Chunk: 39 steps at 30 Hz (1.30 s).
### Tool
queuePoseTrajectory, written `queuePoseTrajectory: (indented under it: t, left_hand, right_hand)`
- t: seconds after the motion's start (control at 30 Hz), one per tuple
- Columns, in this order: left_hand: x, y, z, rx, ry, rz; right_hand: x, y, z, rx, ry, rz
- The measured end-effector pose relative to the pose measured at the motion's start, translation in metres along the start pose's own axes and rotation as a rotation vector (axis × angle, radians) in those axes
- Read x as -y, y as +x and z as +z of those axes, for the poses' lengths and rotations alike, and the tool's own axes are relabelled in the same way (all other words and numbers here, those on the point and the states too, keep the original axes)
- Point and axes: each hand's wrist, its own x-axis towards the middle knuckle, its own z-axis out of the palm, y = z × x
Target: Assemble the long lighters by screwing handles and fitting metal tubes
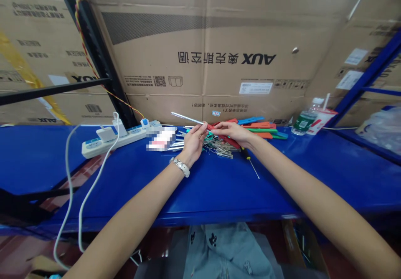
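My left hand (194, 142), with a white watch or bracelet at the wrist, is closed round a thin metal rod (186, 117) that points up and left. My right hand (233, 132) pinches the red part (212, 127) at the rod's other end. Beneath and beside both hands lies a pile of metal rods and small clear and metal pieces (224, 148). Red, blue, green and orange handles (260, 125) fan out to the right of the pile. A screwdriver with a black and yellow handle (245, 153) rests below my right hand.
On the blue table (200, 191), a white power strip (125, 138) with plugs and cables lies at the left. A water bottle (303, 120) and a red-and-white cup (322, 121) stand at the right. Large cardboard boxes (203, 28) rise behind. A blurred packet lies beside the rods.
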Motion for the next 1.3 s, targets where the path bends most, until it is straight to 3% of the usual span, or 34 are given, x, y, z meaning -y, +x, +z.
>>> queuePoseTrajectory:
  t: [0.23, 0.53, 0.83, 1.17, 1.3]
  left_hand:
    - [0.003, 0.007, -0.007, -0.011, -0.01, -0.012]
    - [0.002, 0.013, -0.011, -0.024, 0.05, -0.026]
    - [0.004, 0.006, -0.007, -0.007, 0.092, 0.036]
    - [-0.012, 0.0, -0.009, -0.027, 0.224, 0.185]
    - [-0.024, 0.001, -0.015, -0.026, 0.255, 0.225]
  right_hand:
    - [-0.001, 0.008, 0.003, -0.054, 0.081, 0.033]
    - [-0.004, 0.028, 0.001, -0.162, -0.404, -0.33]
    - [0.0, 0.047, -0.006, -0.192, -0.802, -0.39]
    - [-0.002, 0.059, -0.006, -0.108, -0.642, -0.415]
    - [-0.001, 0.065, -0.006, -0.074, -0.568, -0.363]
